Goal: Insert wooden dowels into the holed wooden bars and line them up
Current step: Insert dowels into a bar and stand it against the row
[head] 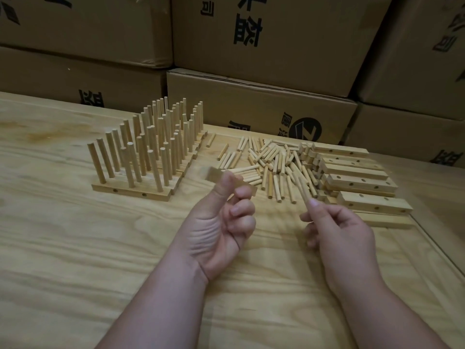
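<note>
My left hand (221,230) holds a short holed wooden bar (214,175) above the table, thumb on top and fingers curled beneath it. My right hand (337,230) pinches one wooden dowel (303,188) between thumb and fingers, its free end pointing up and left. Several finished bars with upright dowels (151,149) stand lined up in rows at the left. A loose heap of dowels (271,162) lies in the middle. Bare holed bars (357,177) are stacked at the right.
The work surface is a pale plywood table (75,248) with a seam (437,248) running along its right side. Stacked cardboard boxes (261,102) with printed characters stand close behind the table's far edge.
</note>
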A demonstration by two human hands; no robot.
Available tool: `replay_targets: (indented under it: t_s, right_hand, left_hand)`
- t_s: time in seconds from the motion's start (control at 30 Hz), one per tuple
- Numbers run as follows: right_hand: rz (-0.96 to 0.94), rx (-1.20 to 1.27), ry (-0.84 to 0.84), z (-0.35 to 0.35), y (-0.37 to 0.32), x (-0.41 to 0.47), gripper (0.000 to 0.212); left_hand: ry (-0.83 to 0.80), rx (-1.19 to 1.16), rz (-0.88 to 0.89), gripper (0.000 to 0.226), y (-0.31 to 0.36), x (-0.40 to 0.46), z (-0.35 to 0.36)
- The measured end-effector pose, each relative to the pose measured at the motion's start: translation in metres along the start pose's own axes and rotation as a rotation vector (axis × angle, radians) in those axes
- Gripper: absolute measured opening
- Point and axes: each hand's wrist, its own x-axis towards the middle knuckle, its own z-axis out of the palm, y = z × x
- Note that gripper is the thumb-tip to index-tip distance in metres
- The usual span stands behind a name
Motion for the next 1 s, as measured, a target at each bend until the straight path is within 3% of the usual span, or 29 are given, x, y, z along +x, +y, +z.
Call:
replay_targets:
  t_s: [0.1,0.27,0.4,0.57,0.83,1.0]
  right_hand:
    - [0.111,0.219,-0.066,-0.002,-0.005,0.004,0.019]
    - [0.191,0.308,-0.183,-0.002,-0.005,0.018,0.035]
    - [0.184,0.266,-0.261,0.001,-0.004,0.023,0.039]
    - [0.054,0.062,-0.344,0.005,-0.001,0.017,0.012]
    - [-0.044,-0.044,-0.364,0.016,0.002,0.005,0.014]
    - [-0.042,-0.038,-0.338,0.017,0.0,0.004,0.014]
  left_hand:
    - [0.203,0.101,0.028,0.048,-0.003,0.006,0.0]
    - [0.379,0.214,0.063,0.05,-0.01,0.009,-0.002]
    - [0.378,0.181,0.035,0.015,-0.012,0.01,-0.001]
    - [0.357,0.198,0.003,0.034,-0.011,0.006,-0.003]
    - [0.314,0.243,-0.026,0.009,-0.012,0.006,-0.004]
    - [0.274,0.34,0.014,0.03,-0.017,0.007,-0.001]
